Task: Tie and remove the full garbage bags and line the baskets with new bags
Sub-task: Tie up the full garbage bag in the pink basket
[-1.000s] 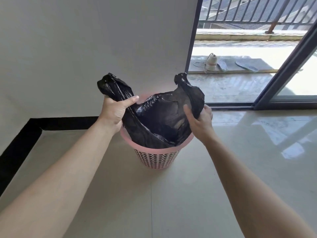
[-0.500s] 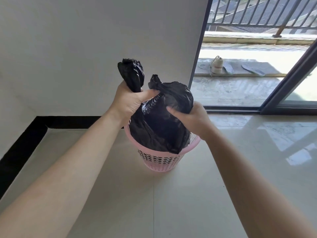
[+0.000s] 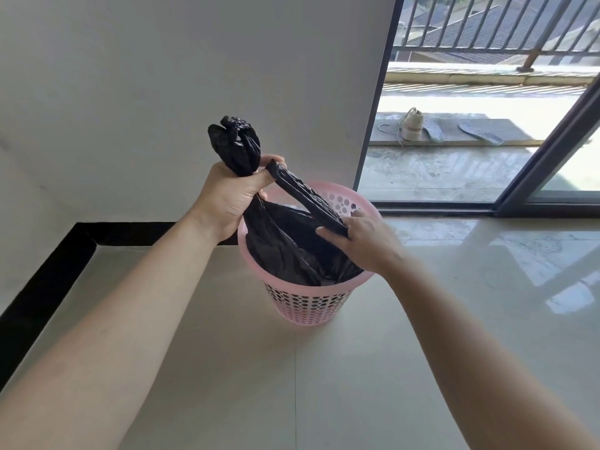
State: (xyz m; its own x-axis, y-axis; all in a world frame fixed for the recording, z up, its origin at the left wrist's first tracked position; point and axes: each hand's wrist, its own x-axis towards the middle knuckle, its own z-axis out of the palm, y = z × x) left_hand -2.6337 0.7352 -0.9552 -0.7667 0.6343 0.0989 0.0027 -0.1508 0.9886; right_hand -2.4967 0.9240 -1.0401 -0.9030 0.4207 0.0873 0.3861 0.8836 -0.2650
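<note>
A black garbage bag [image 3: 285,248] sits inside a pink perforated basket [image 3: 308,302] on the tiled floor. My left hand [image 3: 232,194] grips one gathered ear of the bag, whose bunched end sticks up above my fist. The bag's other ear is stretched into a tight strip running from my left fist down to my right hand [image 3: 360,238], which pinches its lower end over the basket's right side. The bag's contents are hidden.
A white wall with a black skirting [image 3: 48,271] stands behind and to the left. A sliding glass door frame [image 3: 552,151] is at the right, with a shoe [image 3: 411,125] and insoles on the balcony outside. Glossy floor tiles surround the basket.
The two ears were apart, then brought together above the basket. Now my right hand has dropped down to the right, pulling its ear into a taut strip across from my left fist.
</note>
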